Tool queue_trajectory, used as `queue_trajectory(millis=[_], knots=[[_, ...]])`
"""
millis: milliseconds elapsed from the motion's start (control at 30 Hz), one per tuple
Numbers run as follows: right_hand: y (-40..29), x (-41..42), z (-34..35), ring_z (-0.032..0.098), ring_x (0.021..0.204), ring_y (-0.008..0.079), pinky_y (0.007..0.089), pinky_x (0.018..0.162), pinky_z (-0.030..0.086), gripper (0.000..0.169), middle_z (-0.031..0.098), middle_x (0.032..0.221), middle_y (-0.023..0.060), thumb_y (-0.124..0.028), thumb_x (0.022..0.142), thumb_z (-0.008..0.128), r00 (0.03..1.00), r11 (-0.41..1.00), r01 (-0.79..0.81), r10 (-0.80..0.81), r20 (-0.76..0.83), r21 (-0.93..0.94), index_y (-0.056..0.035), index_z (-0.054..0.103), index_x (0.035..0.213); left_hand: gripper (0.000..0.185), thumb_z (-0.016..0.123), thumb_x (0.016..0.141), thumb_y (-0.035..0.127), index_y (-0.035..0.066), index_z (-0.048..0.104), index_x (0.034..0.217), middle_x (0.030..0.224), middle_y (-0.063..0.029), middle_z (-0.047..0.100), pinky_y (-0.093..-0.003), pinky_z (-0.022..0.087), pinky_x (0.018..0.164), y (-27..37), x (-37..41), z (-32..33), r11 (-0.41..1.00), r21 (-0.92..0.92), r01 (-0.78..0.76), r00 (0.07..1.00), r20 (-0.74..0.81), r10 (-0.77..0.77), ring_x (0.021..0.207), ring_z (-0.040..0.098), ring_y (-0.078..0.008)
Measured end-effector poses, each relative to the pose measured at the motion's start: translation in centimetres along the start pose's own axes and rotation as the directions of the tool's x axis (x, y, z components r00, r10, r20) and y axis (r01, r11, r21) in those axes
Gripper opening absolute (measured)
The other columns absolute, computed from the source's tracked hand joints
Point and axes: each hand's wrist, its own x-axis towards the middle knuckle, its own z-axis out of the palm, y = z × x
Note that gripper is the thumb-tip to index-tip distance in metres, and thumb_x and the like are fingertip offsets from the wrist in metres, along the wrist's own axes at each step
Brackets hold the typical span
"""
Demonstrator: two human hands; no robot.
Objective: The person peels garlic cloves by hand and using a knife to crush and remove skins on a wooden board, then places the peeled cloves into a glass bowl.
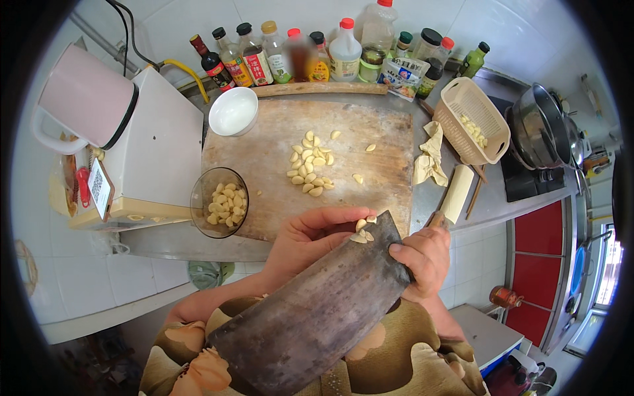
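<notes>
My right hand (423,257) grips a large dark cleaver (317,307) where blade and handle meet; its broad blade slants down to the left in front of my body. Some garlic pieces (363,235) lie on the blade's upper corner. There my left hand (312,237) pinches a garlic clove (371,219) between thumb and fingertips. Beyond the hands a pile of peeled garlic cloves (309,163) rests on the wooden cutting board (237,153), with a few loose ones to its right. A glass bowl (197,198) of garlic cloves stands at the board's left edge.
At the board's back left corner stands a white bowl (233,111). A rolling pin (319,89) lies behind the board, before a row of bottles. To the right are crumpled paper (430,153), a beige basket (450,104) holding garlic, and a steel pot (530,128) on the stove.
</notes>
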Motion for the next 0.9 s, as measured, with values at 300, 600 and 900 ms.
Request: queue_trajectory(millis=[300,600,900], knots=[[-0.30,0.21,0.48,0.054,0.061,0.0211,0.0335,0.063,0.042,0.035,0.060,0.074,0.0045,-0.025,0.059,0.070,1.000,0.999,-0.003,0.003,0.012,0.040,-0.0070,0.071,0.090,0.031,0.061,0.096,0.001,0.001,0.063,0.127,0.119,-0.0075,0.068,-0.0252,0.051,0.091,-0.12,0.69,-0.30,0.999,-0.025,-0.025,1.000,-0.009,0.025,0.106,0.063,-0.0112],[-0.35,0.39,0.61,0.055,0.061,0.0201,0.0332,0.063,0.042,0.034,0.060,0.074,0.0033,-0.024,0.061,0.070,0.999,0.999,-0.005,0.004,0.035,0.043,-0.0083,0.070,0.091,0.035,0.061,0.094,-0.004,0.002,0.063,0.128,0.126,-0.0071,0.063,-0.0244,0.048,0.095,-0.46,0.77,-0.77,0.978,0.161,-0.129,0.992,0.024,0.127,0.113,0.059,-0.0120],[-0.39,0.49,0.54,0.055,0.061,0.0196,0.0332,0.064,0.043,0.032,0.060,0.074,0.0033,-0.023,0.062,0.069,1.000,1.000,-0.004,0.004,0.020,0.020,-0.0087,0.070,0.091,0.037,0.061,0.094,-0.004,0.002,0.063,0.129,0.127,-0.0056,0.058,-0.0234,0.046,0.093,-0.05,0.30,-0.70,0.964,0.229,-0.135,0.991,0.032,0.132,0.112,0.057,-0.0107]])
